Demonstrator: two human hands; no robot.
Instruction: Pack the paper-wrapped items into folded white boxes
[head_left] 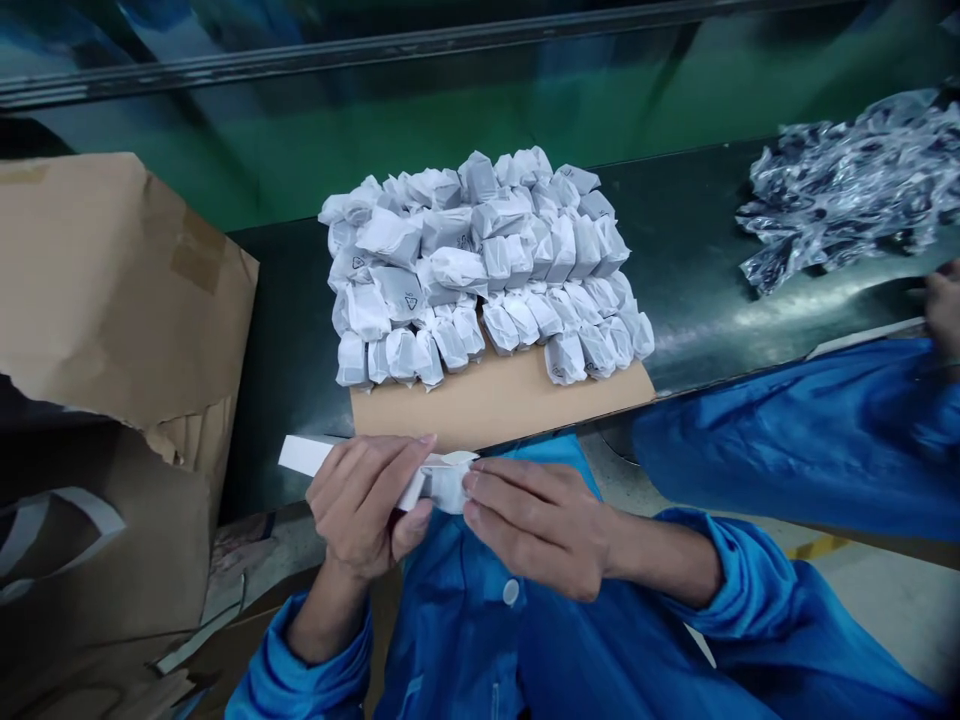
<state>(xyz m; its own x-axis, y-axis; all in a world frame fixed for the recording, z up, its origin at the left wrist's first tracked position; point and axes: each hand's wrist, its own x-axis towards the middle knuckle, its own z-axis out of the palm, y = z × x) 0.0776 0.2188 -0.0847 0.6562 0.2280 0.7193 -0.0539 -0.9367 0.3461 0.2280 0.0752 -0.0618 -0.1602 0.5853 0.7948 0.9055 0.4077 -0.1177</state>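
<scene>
My left hand [367, 505] is closed around a slim white box [306, 455], whose far end sticks out to the left past my knuckles. My right hand [544, 525] pinches a small white-wrapped packet [448, 487] at the right end of that box. Packet and box touch; how far one sits inside the other is hidden by my fingers. Just beyond my hands, many white-wrapped packets [450, 270] lie in rows and piles on a flat cardboard sheet [480, 405].
A large brown cardboard box [97, 290] stands at the left. The dark green bench [682, 260] runs across, with a heap of clear plastic bags [855, 180] at the far right. Beside me on the right are a co-worker's blue sleeve [795, 430] and hand [943, 305].
</scene>
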